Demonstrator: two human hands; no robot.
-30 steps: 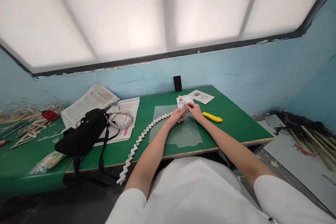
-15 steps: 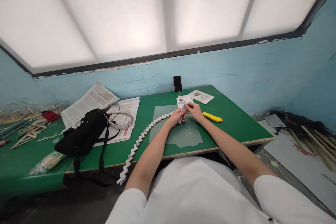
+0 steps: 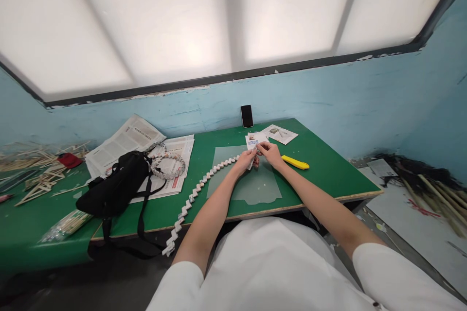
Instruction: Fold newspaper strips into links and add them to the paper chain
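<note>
Left hand (image 3: 245,163) is gripping a whitish zigzag folded-paper chain (image 3: 199,186), right hand (image 3: 269,153) pinching its end — likely for steadiness.

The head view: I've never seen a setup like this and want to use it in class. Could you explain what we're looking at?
There is no machine here: a person works bare-handed, and a camera on their head looks forward and down. The left hand and right hand meet at the upper end of a zigzag paper chain, pinching it; the fingers hide the exact grip. The chain reaches past the front edge of the green table. Under the hands lies a translucent sheet, with a yellow tool to the right. A phone stands at the back; a black bag and newspapers lie at left.
</note>
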